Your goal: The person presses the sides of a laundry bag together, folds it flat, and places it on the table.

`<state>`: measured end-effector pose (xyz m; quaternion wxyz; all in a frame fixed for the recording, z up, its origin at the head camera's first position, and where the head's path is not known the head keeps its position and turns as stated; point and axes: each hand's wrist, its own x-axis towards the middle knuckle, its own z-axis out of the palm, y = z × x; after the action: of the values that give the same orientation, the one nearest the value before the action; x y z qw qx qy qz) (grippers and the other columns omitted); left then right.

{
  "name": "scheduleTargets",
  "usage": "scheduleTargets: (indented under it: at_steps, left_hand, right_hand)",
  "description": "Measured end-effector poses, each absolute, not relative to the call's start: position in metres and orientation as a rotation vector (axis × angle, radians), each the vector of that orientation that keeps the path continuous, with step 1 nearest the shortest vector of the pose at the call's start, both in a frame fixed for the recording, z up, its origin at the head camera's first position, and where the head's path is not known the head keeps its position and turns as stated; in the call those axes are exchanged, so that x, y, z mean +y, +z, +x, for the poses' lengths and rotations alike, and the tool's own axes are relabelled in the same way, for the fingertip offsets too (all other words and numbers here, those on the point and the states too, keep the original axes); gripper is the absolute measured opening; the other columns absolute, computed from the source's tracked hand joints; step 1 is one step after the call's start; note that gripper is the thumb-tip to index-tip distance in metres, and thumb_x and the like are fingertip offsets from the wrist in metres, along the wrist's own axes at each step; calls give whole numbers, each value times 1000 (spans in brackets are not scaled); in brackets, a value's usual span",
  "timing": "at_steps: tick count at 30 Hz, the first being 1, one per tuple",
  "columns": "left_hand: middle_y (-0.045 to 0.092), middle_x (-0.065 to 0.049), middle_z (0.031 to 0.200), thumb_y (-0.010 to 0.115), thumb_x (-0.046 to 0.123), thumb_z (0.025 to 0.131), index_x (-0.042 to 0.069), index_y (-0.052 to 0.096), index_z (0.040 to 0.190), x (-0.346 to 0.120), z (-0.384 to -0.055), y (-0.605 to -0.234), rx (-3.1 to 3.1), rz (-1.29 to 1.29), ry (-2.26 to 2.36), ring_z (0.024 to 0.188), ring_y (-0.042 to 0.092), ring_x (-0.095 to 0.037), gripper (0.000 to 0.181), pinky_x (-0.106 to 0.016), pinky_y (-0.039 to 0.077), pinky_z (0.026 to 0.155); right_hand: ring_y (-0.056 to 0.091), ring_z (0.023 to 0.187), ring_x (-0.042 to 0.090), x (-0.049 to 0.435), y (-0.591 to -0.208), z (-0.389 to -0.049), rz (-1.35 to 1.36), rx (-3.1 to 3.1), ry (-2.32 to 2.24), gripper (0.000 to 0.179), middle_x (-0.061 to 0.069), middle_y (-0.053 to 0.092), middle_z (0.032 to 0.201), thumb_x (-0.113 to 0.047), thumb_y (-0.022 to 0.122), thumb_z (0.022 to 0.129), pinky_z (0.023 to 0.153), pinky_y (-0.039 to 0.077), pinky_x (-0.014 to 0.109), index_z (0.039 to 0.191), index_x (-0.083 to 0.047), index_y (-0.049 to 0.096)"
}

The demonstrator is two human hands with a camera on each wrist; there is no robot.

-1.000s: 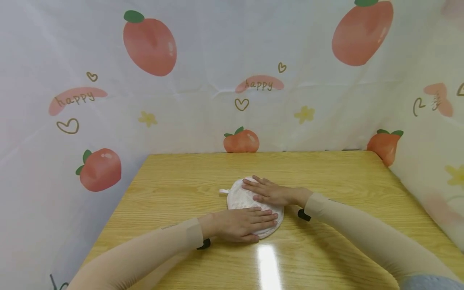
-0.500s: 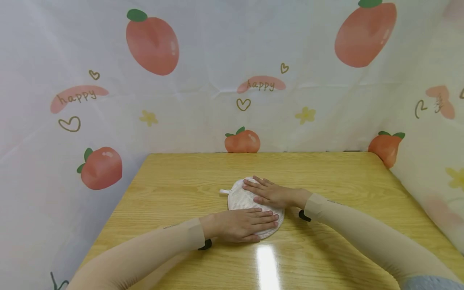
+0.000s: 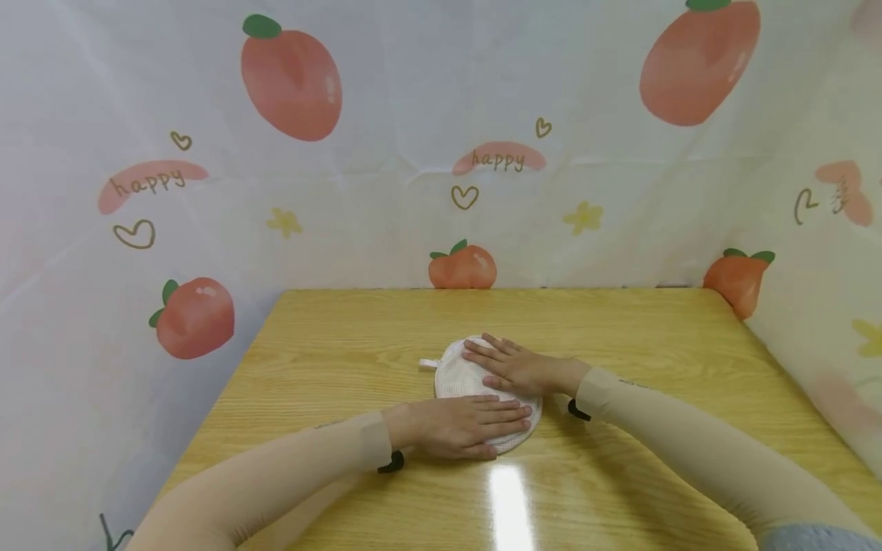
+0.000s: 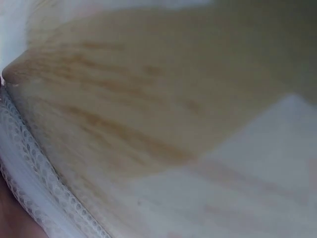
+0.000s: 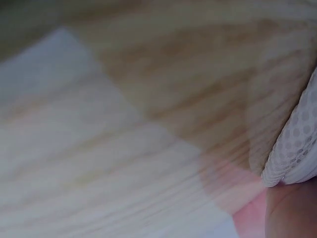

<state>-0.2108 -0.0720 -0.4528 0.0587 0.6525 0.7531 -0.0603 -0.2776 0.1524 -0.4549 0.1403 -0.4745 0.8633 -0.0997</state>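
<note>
A round white mesh laundry bag (image 3: 455, 380) lies flat on the wooden table, its small fabric loop (image 3: 428, 364) sticking out to the left. My left hand (image 3: 468, 425) rests palm down over the near part of the bag, fingers straight and pointing right. Across the far right part lies my right hand (image 3: 518, 369), also palm down, with its fingers spread towards the upper left. In the left wrist view the honeycomb mesh edge (image 4: 37, 158) shows close up at lower left. The right wrist view has the mesh (image 5: 297, 134) at its right edge, above a bit of skin.
The wooden table (image 3: 331, 337) extends around the bag, with a bright light reflection on its near side. A white peach-printed cloth (image 3: 386, 99) hangs behind the table and along both sides. Black wrist straps (image 3: 391, 462) show under the cuffs of the beige sleeves.
Both hands and the mesh laundry bag keep the same position on the table. Only the head view has shifted very slightly.
</note>
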Motion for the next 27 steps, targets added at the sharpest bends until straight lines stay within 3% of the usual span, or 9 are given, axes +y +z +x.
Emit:
scheduleTargets:
  at_steps: [9,12,27]
  left_hand:
    - [5,-6,175,28,39,116,9,10,167,-74,-206,-452,2277,1968,-231,160,0,-13,63,-31,3,128]
    - [6,-6,175,30,40,116,9,11,167,-74,-205,-451,2294,1984,-233,160,1,-13,63,-32,3,128]
    - [7,-4,175,29,39,116,12,14,168,-78,-198,-447,2397,1993,-220,160,2,-15,61,-36,0,128]
  right_hand:
    - [-4,160,37,150,-460,-277,-1380,2497,-281,63,5,1,176,-40,30,116,126,8,60,169,-14,9]
    - [0,159,42,149,-449,-274,-1389,2478,-273,61,10,6,175,-35,33,116,125,9,62,168,-10,13]
    - [2,157,47,148,-428,-275,-1392,2427,-395,61,12,8,175,-32,37,115,124,8,66,168,-9,15]
